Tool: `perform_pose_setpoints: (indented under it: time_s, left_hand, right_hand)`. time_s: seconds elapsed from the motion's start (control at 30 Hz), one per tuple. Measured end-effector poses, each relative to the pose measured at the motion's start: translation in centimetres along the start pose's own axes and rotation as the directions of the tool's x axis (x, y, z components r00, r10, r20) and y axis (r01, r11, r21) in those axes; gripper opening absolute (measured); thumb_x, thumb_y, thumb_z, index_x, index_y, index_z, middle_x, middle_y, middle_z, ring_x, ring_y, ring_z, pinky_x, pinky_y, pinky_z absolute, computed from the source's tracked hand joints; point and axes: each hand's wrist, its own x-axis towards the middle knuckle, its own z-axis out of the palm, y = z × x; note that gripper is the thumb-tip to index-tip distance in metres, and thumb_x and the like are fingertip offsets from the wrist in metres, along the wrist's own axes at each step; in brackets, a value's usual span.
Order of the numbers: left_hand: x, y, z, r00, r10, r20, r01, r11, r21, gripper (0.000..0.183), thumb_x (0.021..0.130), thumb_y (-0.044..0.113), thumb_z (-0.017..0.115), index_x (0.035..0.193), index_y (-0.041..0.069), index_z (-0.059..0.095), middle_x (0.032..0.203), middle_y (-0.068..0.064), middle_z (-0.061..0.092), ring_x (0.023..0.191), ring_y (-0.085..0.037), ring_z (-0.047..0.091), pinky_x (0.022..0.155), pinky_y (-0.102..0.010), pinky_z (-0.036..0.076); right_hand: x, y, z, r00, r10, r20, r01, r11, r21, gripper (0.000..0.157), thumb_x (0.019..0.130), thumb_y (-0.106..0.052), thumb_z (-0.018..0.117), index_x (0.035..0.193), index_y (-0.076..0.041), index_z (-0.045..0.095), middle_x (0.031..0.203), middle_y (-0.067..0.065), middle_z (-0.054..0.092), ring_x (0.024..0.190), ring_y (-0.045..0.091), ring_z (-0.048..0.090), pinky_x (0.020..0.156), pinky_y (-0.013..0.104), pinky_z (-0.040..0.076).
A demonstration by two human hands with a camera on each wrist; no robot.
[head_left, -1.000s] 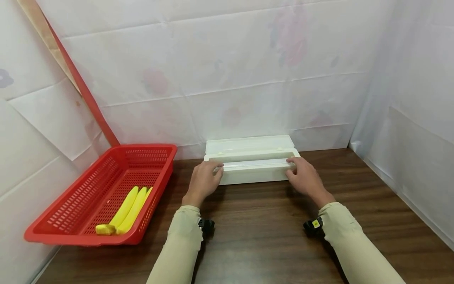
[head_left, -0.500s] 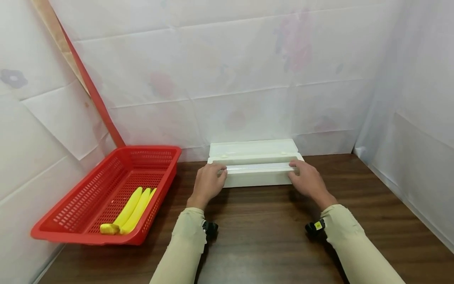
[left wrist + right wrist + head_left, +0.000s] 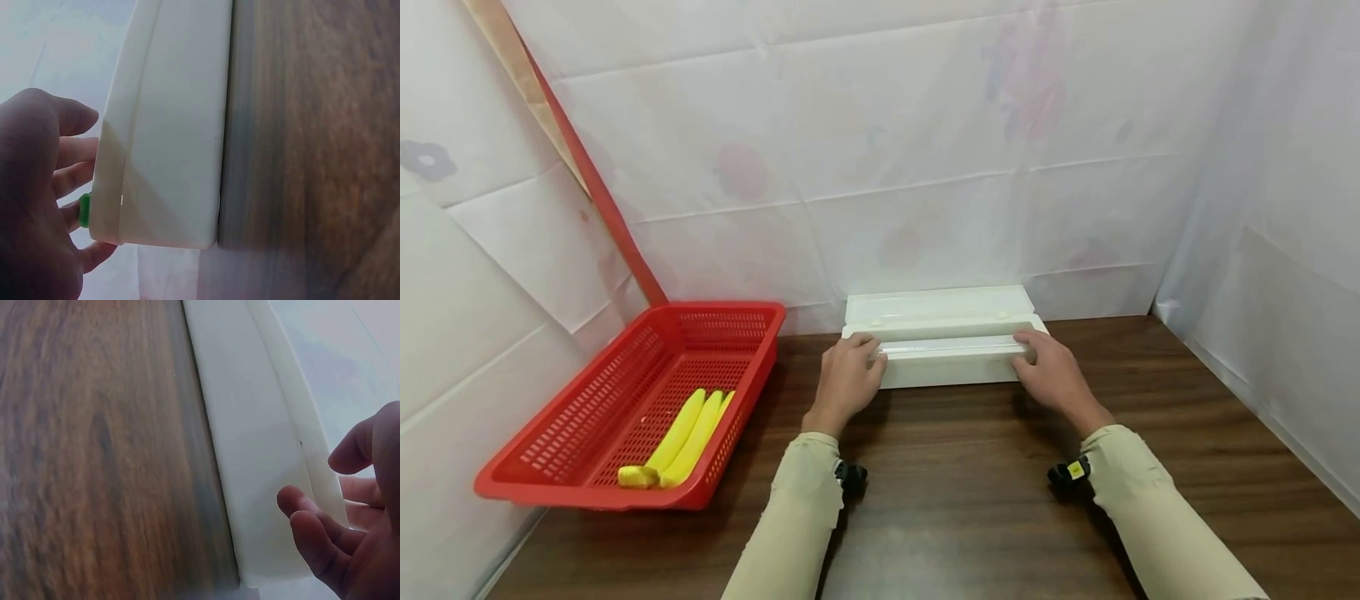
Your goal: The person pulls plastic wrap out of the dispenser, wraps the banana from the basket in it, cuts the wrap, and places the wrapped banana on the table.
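Note:
A long white box point(image 3: 951, 372) sits on the table near the back, its lid point(image 3: 940, 305) raised against the wall. Inside lies a shiny white strip point(image 3: 947, 345), running between the two hands. My left hand point(image 3: 847, 377) grips the box's left front corner, fingers past the rim and thumb close to its edge. A small green piece point(image 3: 84, 210) shows by these fingers in the left wrist view. At the right end my right hand point(image 3: 1051, 373) grips the box likewise, two fingers by the front wall. I cannot tell whether the fingers also pinch the strip.
On the left stands a red perforated basket point(image 3: 741, 417) with yellow bananas point(image 3: 685, 442) inside. A red strip point(image 3: 617, 225) rises behind it up the wall. Floral white sheeting point(image 3: 910, 150) covers the back and sides. Dark wood table point(image 3: 955, 492) lies before the box.
The head view has shifted slightly, moving the whole scene a little to the right. Both hands stay at the box's ends and its lid stays raised.

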Motion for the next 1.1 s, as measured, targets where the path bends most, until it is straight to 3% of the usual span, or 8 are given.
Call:
perform_pose_setpoints:
  time_s: [0.3,0.47,0.57,0.7,0.9,1.0,1.1]
  left_hand:
    - [-0.2,0.09,0.35,0.992,-0.074,0.099,0.075,0.997,-0.007,0.042,0.1,0.028,0.061,0.135,0.005,0.063,0.134,-0.01,0.059,0.121,-0.034,0.051,0.101,-0.059,0.036]
    - [-0.12,0.2,0.41,0.985,-0.101,0.138,0.103,0.995,-0.002,0.05,0.101,0.032,0.059,0.142,0.005,0.056,0.141,-0.011,0.053,0.126,-0.034,0.045,0.104,-0.06,0.033]
    - [-0.08,0.24,0.47,0.98,-0.111,0.164,0.112,0.994,-0.001,0.053,0.101,0.034,0.058,0.146,0.005,0.052,0.144,-0.011,0.05,0.129,-0.034,0.041,0.105,-0.06,0.031]
    - [0.06,0.24,0.62,0.976,-0.113,0.187,0.115,0.993,0.002,0.056,0.102,0.036,0.056,0.148,0.006,0.049,0.146,-0.012,0.047,0.131,-0.035,0.038,0.106,-0.06,0.029]
    - [0.16,-0.04,0.72,0.974,-0.137,0.178,0.145,0.989,-0.03,0.053,0.101,0.036,0.057,0.146,0.008,0.05,0.145,-0.013,0.048,0.131,-0.034,0.04,0.106,-0.06,0.03]
    - [0.13,-0.13,0.68,0.974,-0.154,0.164,0.164,0.985,-0.054,0.048,0.101,0.035,0.059,0.139,0.008,0.053,0.142,-0.012,0.051,0.128,-0.032,0.043,0.105,-0.058,0.032]
    - [0.06,-0.09,0.7,0.977,-0.153,0.151,0.166,0.983,-0.074,0.04,0.1,0.033,0.06,0.13,0.007,0.057,0.138,-0.012,0.054,0.125,-0.032,0.045,0.103,-0.058,0.034]
  right_hand:
    - [0.1,0.1,-0.17,0.999,0.026,0.033,-0.026,1.0,0.009,0.046,0.093,-0.01,0.052,0.136,0.006,0.057,0.156,0.017,0.039,0.143,0.04,0.032,0.111,0.057,0.031]
    - [0.17,0.09,-0.38,0.999,0.018,0.034,-0.019,1.0,0.025,0.05,0.093,-0.01,0.053,0.141,0.006,0.053,0.155,0.015,0.04,0.143,0.038,0.035,0.11,0.055,0.033]
    - [0.21,0.21,-0.37,0.999,0.022,0.035,-0.023,0.999,0.029,0.051,0.093,-0.011,0.053,0.142,0.006,0.051,0.155,0.014,0.041,0.139,0.035,0.041,0.103,0.05,0.039]
    - [0.26,0.46,-0.35,0.999,0.032,0.034,-0.032,0.999,0.016,0.052,0.095,-0.013,0.053,0.144,0.002,0.05,0.153,0.013,0.043,0.117,0.031,0.057,0.087,0.043,0.043]
    - [0.31,0.53,-0.27,0.999,0.013,0.035,-0.014,0.999,0.03,0.051,0.096,-0.014,0.056,0.144,0.002,0.051,0.151,0.015,0.046,0.077,0.02,0.069,0.084,0.043,0.045]
    - [0.43,0.45,-0.18,0.999,0.028,0.043,-0.029,0.999,0.039,0.051,0.097,-0.015,0.056,0.145,-0.001,0.051,0.138,0.017,0.059,0.072,0.016,0.067,0.082,0.042,0.046]
    - [0.62,0.41,-0.21,0.997,0.053,0.056,-0.056,0.997,0.049,0.049,0.096,-0.016,0.054,0.143,-0.003,0.052,0.132,0.016,0.062,0.07,0.015,0.067,0.075,0.039,0.047]
